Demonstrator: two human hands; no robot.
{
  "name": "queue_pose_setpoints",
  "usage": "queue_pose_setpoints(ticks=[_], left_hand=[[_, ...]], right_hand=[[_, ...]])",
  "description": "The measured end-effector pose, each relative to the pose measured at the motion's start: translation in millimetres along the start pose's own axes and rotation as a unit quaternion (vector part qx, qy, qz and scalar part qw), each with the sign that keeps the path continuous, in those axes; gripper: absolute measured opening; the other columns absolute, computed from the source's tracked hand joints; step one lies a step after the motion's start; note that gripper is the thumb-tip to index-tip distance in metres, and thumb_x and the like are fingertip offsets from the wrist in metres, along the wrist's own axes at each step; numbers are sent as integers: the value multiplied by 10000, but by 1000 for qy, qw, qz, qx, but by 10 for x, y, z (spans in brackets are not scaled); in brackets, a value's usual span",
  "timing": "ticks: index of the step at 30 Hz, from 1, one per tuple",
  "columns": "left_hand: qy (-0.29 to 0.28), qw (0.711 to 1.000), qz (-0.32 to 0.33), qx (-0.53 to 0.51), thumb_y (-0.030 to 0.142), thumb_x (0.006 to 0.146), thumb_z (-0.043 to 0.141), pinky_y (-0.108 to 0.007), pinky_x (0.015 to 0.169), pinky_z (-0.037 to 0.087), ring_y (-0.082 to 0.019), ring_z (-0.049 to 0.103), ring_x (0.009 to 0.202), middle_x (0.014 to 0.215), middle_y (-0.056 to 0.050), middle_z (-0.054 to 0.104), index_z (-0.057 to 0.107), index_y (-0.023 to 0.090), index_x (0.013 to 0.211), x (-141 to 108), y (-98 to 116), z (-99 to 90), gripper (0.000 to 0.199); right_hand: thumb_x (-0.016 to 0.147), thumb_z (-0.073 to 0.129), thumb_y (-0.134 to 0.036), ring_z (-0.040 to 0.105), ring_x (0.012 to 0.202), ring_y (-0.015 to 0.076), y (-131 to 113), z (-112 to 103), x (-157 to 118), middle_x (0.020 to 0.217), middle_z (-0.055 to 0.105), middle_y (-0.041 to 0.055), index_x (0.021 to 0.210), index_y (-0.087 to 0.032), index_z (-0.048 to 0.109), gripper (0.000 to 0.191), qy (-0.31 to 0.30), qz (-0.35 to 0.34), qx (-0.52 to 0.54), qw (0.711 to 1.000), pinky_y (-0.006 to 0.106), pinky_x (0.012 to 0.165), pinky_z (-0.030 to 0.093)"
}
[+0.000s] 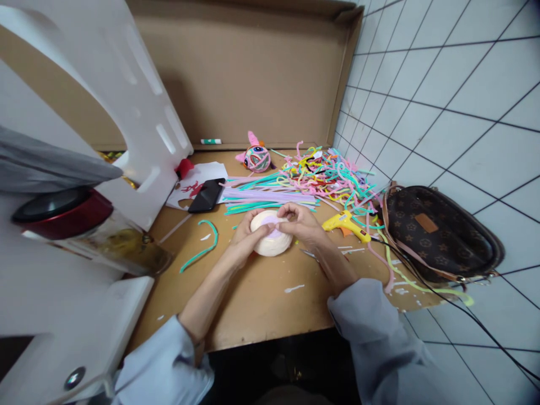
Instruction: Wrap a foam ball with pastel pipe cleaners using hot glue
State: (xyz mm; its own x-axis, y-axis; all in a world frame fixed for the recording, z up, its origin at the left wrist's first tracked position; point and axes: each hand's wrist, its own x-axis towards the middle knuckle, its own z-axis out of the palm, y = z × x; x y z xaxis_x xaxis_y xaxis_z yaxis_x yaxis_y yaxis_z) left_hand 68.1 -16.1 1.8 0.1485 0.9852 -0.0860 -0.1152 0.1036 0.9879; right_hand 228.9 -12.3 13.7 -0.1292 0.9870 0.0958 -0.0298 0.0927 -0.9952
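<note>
2 forearms in pale grey sleeves (379, 332) reach forward over a brown cardboard-topped bench (261, 304) flecked with white glue drips. At the middle of the bench the left hand (244, 233) cups the side of a round, cream-coloured ball (270, 239) with a soft, fuzzy, wound surface; its underside rests on or just above the bench. The right hand (297, 220) bends over the top of the ball, fingertips pinching a lilac pipe cleaner (273, 228) against it. Both hands are closed in a grasp on the ball.

Left of the hands lies a curved teal pipe cleaner (201, 247). Just right of them lies a yellow glue gun (346, 223), and further right a brown patterned handbag (439, 236) with a black cable (464, 312) trailing past it.

Behind the ball, straight fuzzy stems in lilac, pink and teal lie bundled (270, 197), running into a tangled multicoloured heap (329, 174). A black phone (206, 195) lies on white paper to the left. Further back sits a small round wrapped figure with pink ears (256, 156), before an upright cardboard wall (253, 73).
</note>
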Motion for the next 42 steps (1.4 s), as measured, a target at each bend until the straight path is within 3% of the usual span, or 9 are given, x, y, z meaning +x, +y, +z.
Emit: queue_pose_setpoints(ticks=[4, 10, 17, 26, 34, 42], left_hand=[[9, 1000, -1, 4, 418, 508, 784, -299, 695, 493, -178, 608, 748, 897, -16, 655, 536, 180, 1072, 11, 7, 10, 660], [4, 1000, -3, 3, 421, 518, 795, -274, 686, 472, -153, 581, 738, 908, -11, 638, 528, 173, 1086, 14, 4, -11, 675], [-21, 1000, -14, -10, 433, 497, 815, -275, 654, 474, -161, 588, 732, 893, -1, 625, 508, 179, 1108, 3, 25, -28, 729], [-79, 996, -16, -37, 426, 540, 841, -292, 733, 481, -188, 603, 848, 991, -30, 641, 531, 186, 1120, -25, 40, -90, 700], [-89, 994, -33, -47, 398, 542, 857, -305, 760, 478, -204, 603, 883, 1018, -36, 643, 526, 192, 1147, -35, 50, -100, 720], [-86, 993, -16, -77, 580, 633, 801, -294, 740, 458, -202, 588, 877, 1023, -52, 648, 600, 191, 1099, 26, -32, -104, 640]], right_hand=[[514, 766, -289, 432, 627, 102, -1, -1, -4, 664, 520, -53, 750, -188, 592, 311, 10, 4, 13, 1000, 233, 591, 350], [586, 816, -437, 502, 682, 109, -35, -6, -30, 738, 570, -36, 800, -190, 587, 399, -7, 16, 88, 996, 240, 643, 407], [437, 924, -337, 561, 776, 131, 72, 41, -13, 852, 615, -30, 869, -211, 573, 571, -11, 30, 95, 995, 237, 664, 458], [439, 929, -362, 568, 830, 146, 113, 53, -7, 885, 617, -22, 890, -224, 577, 588, -19, 22, 113, 993, 250, 695, 476], [444, 935, -344, 591, 872, 161, 125, 42, -8, 916, 646, -15, 953, -236, 606, 616, -23, 25, 117, 993, 276, 753, 493], [405, 938, -263, 597, 884, 155, 125, 22, -3, 939, 657, -16, 963, -232, 610, 649, -27, 45, 136, 989, 275, 788, 488]])
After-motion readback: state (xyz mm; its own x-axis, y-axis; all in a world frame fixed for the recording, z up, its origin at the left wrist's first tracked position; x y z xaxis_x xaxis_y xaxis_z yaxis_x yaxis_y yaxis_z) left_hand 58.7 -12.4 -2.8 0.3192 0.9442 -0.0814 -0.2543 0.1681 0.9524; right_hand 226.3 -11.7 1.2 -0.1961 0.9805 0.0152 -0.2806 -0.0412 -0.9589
